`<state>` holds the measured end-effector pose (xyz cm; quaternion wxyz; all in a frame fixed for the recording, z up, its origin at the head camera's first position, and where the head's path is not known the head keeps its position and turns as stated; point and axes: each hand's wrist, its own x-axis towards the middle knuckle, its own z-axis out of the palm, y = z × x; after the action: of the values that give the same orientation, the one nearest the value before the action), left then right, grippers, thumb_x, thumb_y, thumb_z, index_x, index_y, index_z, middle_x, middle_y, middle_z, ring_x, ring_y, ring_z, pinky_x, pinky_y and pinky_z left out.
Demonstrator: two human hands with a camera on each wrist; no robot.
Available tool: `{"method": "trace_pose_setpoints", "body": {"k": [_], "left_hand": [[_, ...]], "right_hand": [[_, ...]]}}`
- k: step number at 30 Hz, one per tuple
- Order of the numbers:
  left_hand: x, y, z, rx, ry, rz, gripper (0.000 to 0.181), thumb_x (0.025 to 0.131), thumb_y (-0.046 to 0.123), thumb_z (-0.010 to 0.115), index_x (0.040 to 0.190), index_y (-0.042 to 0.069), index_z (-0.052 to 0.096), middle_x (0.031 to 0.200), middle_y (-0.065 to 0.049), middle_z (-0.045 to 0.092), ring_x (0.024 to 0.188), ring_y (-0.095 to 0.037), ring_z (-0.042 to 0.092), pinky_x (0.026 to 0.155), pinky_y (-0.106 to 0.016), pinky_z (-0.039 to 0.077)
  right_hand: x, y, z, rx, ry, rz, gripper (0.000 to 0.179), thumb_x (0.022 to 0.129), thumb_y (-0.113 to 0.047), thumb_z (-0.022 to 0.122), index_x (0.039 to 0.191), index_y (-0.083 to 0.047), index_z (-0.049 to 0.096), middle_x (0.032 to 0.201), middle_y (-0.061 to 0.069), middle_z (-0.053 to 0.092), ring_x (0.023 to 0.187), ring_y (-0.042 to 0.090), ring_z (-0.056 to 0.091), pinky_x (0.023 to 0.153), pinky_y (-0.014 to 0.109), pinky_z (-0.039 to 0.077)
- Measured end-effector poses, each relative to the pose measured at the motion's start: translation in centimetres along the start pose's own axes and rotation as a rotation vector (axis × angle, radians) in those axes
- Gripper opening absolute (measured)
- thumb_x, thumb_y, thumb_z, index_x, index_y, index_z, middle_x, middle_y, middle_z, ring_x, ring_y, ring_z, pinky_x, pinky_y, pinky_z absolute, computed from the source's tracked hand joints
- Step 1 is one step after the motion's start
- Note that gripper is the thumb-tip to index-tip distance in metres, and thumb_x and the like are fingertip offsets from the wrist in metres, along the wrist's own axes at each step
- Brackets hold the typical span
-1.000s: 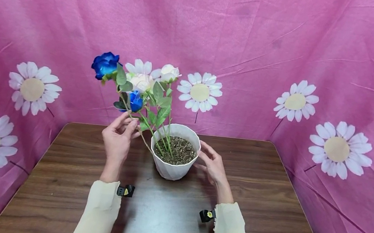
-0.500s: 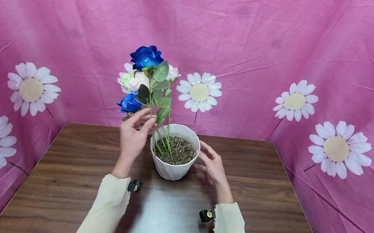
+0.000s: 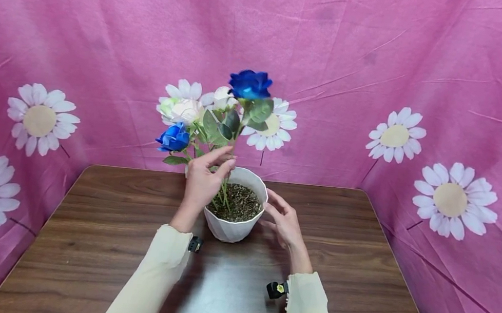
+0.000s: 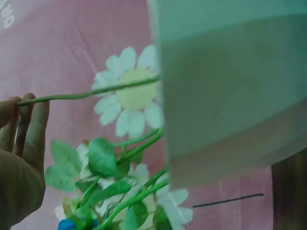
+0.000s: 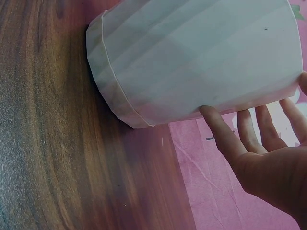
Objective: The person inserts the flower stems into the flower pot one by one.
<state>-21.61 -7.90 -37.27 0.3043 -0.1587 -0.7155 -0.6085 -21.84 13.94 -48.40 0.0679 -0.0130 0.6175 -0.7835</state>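
My left hand pinches the green stem of a tall blue rose between thumb and fingertips. The bloom stands over the back of a white faceted flowerpot, its stem running down toward the dark soil. Fingers of my right hand lie relaxed against the pot's right side, thumb by the rim; the right wrist view shows the fingertips on the white wall. A second blue rose leans out left, below a large pale rose and a smaller white one. My left hand hides part of the stems.
The pot stands on a brown wood-grain table near its back edge. Behind and beside it hangs a pink cloth printed with white daisies. Each wrist wears a small black camera.
My left hand has carried the tall blue rose rightward from the pot's left side to over the pot. The lower blue rose has swung left. My right hand has stayed at the pot.
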Motion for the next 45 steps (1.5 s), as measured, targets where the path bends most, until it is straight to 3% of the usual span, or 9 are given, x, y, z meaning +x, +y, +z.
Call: {"method": "trace_pose_setpoints", "body": {"k": [3,6,12,21,35,41,45], "left_hand": [[-0.4,-0.7,0.8,0.06,0.003,0.017,0.025,0.088,-0.003,0.075,0.114,-0.004,0.074,0.096,-0.017,0.076,0.077,-0.028,0.073,0.066,-0.022,0.057],[-0.8,-1.2,1.6,0.089,0.018,0.015,0.024,0.087,-0.001,0.076,0.11,-0.002,0.077,0.099,-0.015,0.076,0.084,-0.029,0.074,0.078,-0.028,0.058],[-1.1,-2.1,2.9,0.119,0.018,-0.027,0.021,0.087,0.004,0.078,0.108,0.002,0.078,0.107,-0.013,0.075,0.1,-0.028,0.073,0.094,-0.038,0.057],[-1.3,-3.1,4.0,0.11,0.019,-0.158,0.021,0.089,0.011,0.079,0.11,0.006,0.079,0.11,-0.011,0.075,0.104,-0.026,0.072,0.095,-0.037,0.056],[-2.0,-4.3,4.3,0.161,0.062,-0.113,0.017,0.088,0.012,0.08,0.103,0.005,0.081,0.098,-0.011,0.077,0.084,-0.025,0.073,0.074,-0.037,0.059],[-2.2,-4.7,4.2,0.186,0.055,-0.085,0.016,0.087,0.01,0.08,0.101,0.004,0.081,0.099,-0.012,0.077,0.089,-0.027,0.074,0.079,-0.039,0.059],[-2.2,-4.8,4.1,0.18,0.043,-0.095,0.014,0.087,0.008,0.08,0.1,0.004,0.081,0.101,-0.012,0.077,0.094,-0.028,0.074,0.084,-0.04,0.059]], "right_hand": [[-0.1,-0.1,0.1,-0.002,-0.003,0.004,0.048,0.1,-0.001,0.061,0.147,-0.001,0.051,0.135,0.023,0.054,0.114,0.033,0.061,0.087,0.054,0.059],[-0.2,-0.1,0.2,-0.001,-0.005,0.006,0.049,0.099,0.0,0.06,0.147,-0.001,0.051,0.136,0.023,0.053,0.116,0.034,0.06,0.083,0.049,0.061],[-0.2,-0.2,0.2,-0.008,0.001,0.001,0.048,0.1,-0.001,0.06,0.147,0.0,0.05,0.132,0.02,0.054,0.113,0.031,0.061,0.085,0.051,0.06],[0.0,-0.3,0.0,-0.006,-0.008,0.012,0.05,0.1,-0.003,0.061,0.148,-0.001,0.049,0.138,0.023,0.052,0.115,0.031,0.061,0.086,0.05,0.06],[-0.1,-0.2,0.2,-0.008,-0.009,0.01,0.05,0.1,-0.004,0.062,0.148,-0.001,0.05,0.133,0.023,0.053,0.108,0.025,0.063,0.085,0.049,0.061],[-0.2,-0.3,0.2,-0.012,-0.001,0.012,0.049,0.099,-0.004,0.063,0.147,-0.001,0.051,0.132,0.022,0.054,0.105,0.023,0.064,0.084,0.049,0.061],[-0.2,-0.4,0.2,-0.01,0.0,0.012,0.049,0.099,-0.003,0.061,0.147,-0.001,0.05,0.133,0.022,0.054,0.106,0.024,0.063,0.089,0.057,0.057]]}}
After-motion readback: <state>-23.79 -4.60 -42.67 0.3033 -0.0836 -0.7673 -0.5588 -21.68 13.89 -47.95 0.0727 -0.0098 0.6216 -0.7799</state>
